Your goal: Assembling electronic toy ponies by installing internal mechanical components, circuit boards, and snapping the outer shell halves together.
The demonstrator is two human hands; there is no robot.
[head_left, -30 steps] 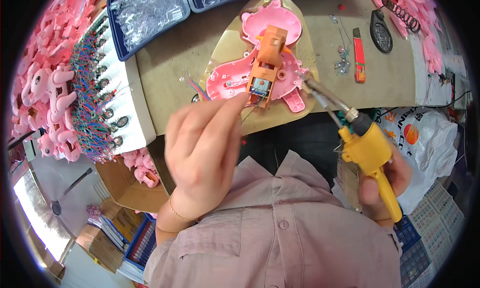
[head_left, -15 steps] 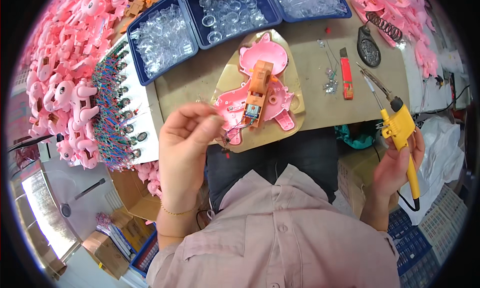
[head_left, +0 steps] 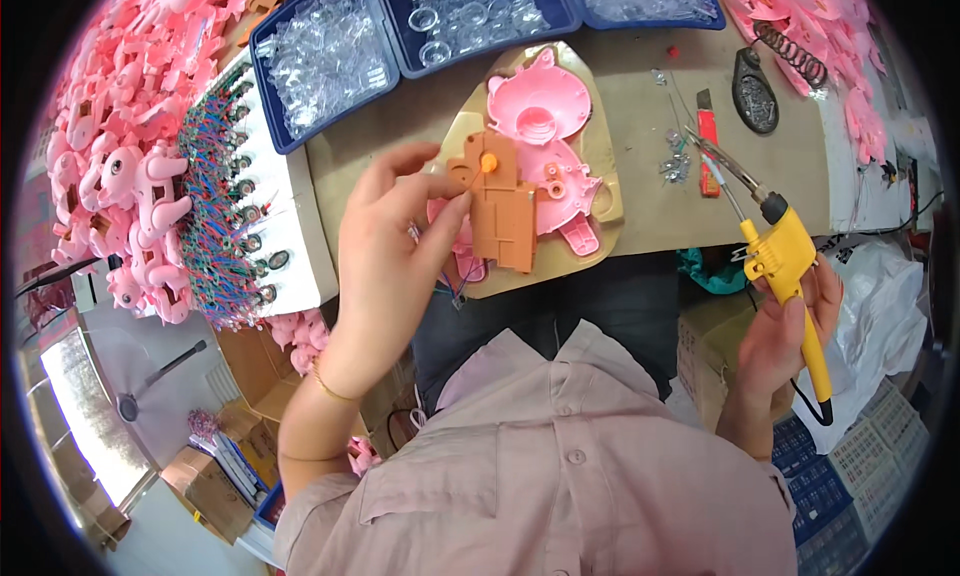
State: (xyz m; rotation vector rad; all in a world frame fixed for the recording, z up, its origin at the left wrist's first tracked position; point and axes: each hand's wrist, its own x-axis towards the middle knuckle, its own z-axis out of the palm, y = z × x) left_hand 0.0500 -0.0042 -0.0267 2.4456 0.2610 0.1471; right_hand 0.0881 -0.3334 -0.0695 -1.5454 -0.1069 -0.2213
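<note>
Left hand: raised, wrist bent toward the midline, thumb and forefinger drawn close together at the left edge of the orange box. Whether they pinch it, I cannot tell. Right hand: held low off the bench edge, fingers wrapped around the yellow soldering iron.

Surface and room: pink toys heaped far left of the left hand; nearer it, bundled wires. Blue trays of clear parts beyond it. Between the hands, a tan table with a pink shell; past the right hand, a white bag.

Orientation: box just right of the left hand, over the shell, knob upward, long axis running away from the wearer. Iron slants, tip up-left, toward the red cutter.
</note>
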